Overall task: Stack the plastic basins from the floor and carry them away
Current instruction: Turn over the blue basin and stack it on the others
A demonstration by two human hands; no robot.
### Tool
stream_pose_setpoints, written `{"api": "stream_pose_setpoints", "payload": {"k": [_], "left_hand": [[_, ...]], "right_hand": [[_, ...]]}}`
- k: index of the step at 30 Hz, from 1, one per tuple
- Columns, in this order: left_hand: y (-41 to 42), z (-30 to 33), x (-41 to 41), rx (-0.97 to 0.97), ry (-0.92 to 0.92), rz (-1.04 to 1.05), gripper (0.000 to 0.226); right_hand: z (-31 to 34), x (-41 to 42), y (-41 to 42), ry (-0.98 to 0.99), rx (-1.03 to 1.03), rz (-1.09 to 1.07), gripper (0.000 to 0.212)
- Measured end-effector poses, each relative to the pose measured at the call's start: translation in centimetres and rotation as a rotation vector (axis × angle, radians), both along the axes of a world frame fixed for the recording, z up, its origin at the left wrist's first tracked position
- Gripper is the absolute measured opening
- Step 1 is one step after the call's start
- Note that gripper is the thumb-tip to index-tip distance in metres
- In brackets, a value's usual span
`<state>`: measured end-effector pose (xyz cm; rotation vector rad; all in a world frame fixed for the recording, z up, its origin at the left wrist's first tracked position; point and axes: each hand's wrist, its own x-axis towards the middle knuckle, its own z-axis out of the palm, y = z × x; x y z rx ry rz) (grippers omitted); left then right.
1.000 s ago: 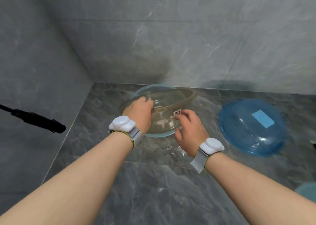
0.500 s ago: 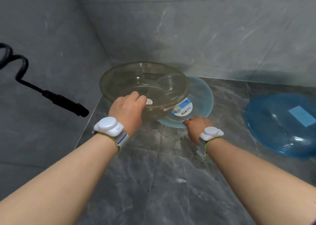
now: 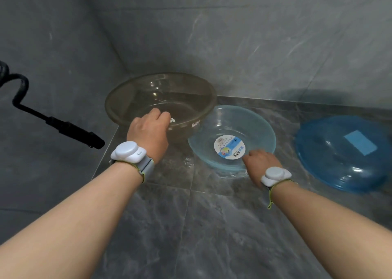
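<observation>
My left hand [image 3: 149, 130] grips the near rim of a clear brownish basin [image 3: 161, 96], held raised and tilted in the corner. A pale blue basin [image 3: 254, 128] with a round label in its bottom lies on the floor to its right. My right hand [image 3: 259, 159] holds that basin's near rim, fingers curled over the edge. A darker blue basin [image 3: 331, 162] lies upside down on the floor at the far right, with a light blue rectangular sticker on its base.
Grey marble tile walls [image 3: 233, 45] meet in a corner right behind the basins. A black hose with a nozzle [image 3: 70, 130] sticks out from the left wall. The grey tiled floor [image 3: 201, 225] stretches toward me.
The brownish basin has been lifted out of the pale blue one and moved left. My right hand dropped to the pale blue basin's near rim. The view shifted left.
</observation>
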<state>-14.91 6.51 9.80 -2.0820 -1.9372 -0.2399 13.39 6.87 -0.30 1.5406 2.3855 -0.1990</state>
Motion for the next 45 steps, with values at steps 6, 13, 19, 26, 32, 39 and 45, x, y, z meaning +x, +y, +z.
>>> {"api": "stream_pose_setpoints", "payload": {"k": [6,13,19,26,32,39,45], "left_hand": [[0.6,-1.2,2.3,-0.069,-0.040,-0.053,0.036],[0.6,-4.6,5.7,-0.162,-0.125,-0.077,0.031],[-1.2,-7.4,8.1,-0.352,-0.194,-0.133,0.029],[-2.5,-9.5,9.8,-0.585,-0.091,-0.227,0.024],[-2.7,-9.3,10.9,-0.728,0.073,-0.265,0.043],[-5.0,-6.0,9.0,-0.131,-0.158,-0.559,0.039],[-3.4,-7.5,7.7,-0.378,0.040,-0.417,0.038]], "right_hand": [[6.5,4.8,3.5,-0.113,0.152,-0.016,0.026],[10.9,7.0,4.8,-0.227,0.325,-0.100,0.030],[11.9,7.4,4.6,-0.246,0.345,-0.191,0.030],[10.6,4.3,3.3,-0.135,0.337,-0.067,0.025],[7.2,-0.5,0.8,0.065,0.326,0.065,0.025],[2.7,-2.2,-1.4,0.225,0.341,0.179,0.010],[-0.1,-3.5,-1.8,0.347,0.393,0.258,0.015]]}}
